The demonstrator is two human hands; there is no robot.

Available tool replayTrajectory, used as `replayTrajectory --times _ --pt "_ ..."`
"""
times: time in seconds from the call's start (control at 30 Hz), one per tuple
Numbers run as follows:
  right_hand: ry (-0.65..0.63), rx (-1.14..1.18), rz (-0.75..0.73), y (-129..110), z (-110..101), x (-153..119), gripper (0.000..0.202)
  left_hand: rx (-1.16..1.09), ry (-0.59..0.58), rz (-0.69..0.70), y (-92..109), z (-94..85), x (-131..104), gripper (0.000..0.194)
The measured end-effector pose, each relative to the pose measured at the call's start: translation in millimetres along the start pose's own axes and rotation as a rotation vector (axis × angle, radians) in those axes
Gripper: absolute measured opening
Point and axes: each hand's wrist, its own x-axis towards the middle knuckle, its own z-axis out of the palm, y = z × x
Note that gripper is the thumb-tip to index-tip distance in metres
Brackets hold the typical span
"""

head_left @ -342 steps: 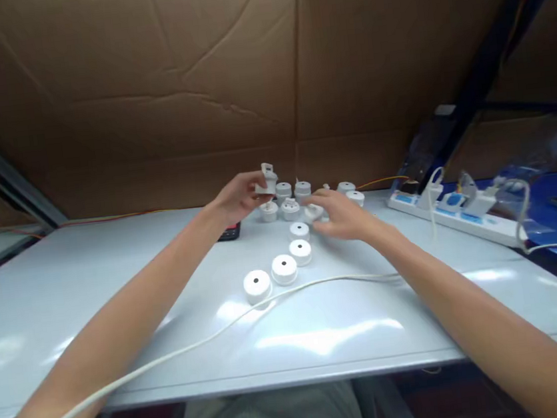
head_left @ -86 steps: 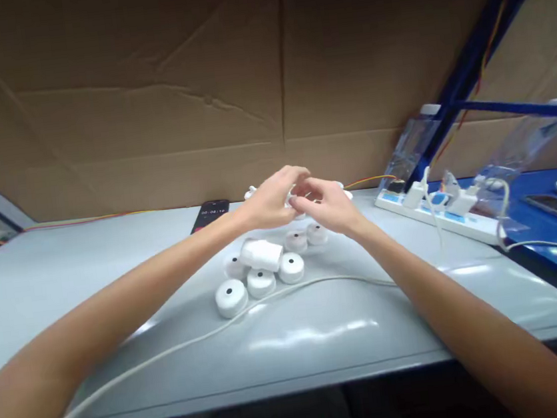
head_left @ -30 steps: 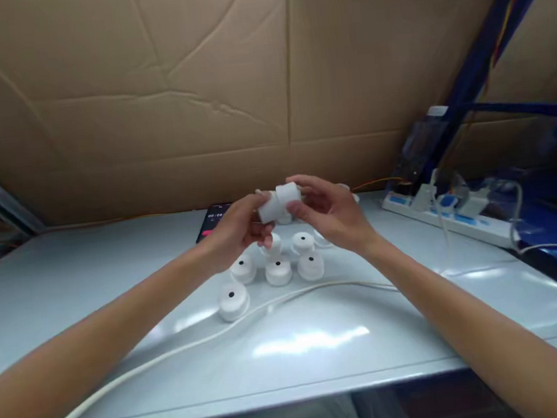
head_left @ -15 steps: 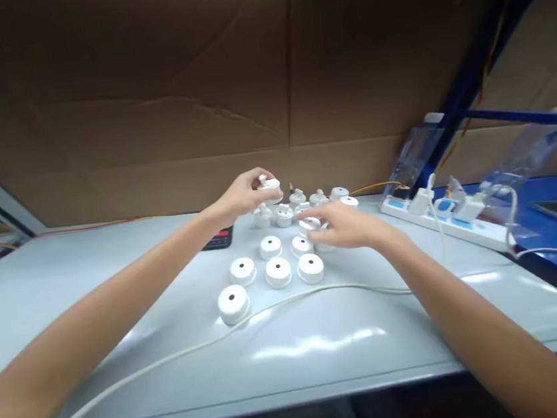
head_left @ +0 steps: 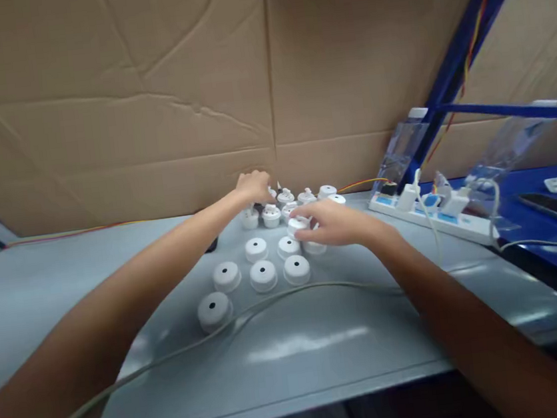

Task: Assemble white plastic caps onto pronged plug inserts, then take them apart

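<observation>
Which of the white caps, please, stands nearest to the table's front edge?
The leftmost white cap; every other one is farther back and to its right.

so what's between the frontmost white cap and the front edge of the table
The white cable, passing just in front of the frontmost white cap, then grey tabletop to the front edge, in the head view.

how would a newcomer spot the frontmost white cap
On the grey table, find the long pale cable. Just behind it sits a white cap with a dark dot on top, leftmost and nearest the front edge of all the dotted caps.
</observation>
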Motion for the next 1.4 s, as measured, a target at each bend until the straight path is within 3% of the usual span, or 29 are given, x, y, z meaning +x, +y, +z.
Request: replayTrajectory --times 0.43,0.83,0.93,1.07,1.23,1.4 --pt "0.09 -0.058 0.036 4.7 5.8 1.2 0.044 0.024 -0.03 0.002 -4.9 -2.7 -7.9 0.051" --pt "0.026 -0.043 0.052 5.0 3.6 -0.5 0.045 -0.174 0.134 0.076 -19.5 -12.9 -44.5 0.036" --pt "0.158 -0.009 0.116 15.4 -2.5 1.2 0.045 -0.248 0.175 0.096 -21.1 -14.6 -63.4 0.033" --pt "0.456 -0.049 0.38 46.6 -7.4 6.4 0.031 -0.387 0.221 0.204 -16.0 -15.8 -93.3 0.028" --pt "0.376 -0.043 0.423 79.8 -0.1 7.5 0.038 -0.481 0.239 0.298 -10.0 -13.7 -118.9 0.027" --pt "0.304 -0.092 0.455 84.4 0.7 4.3 0.04 -0.526 0.237 0.327 -6.7 -14.9 -126.1 0.02"
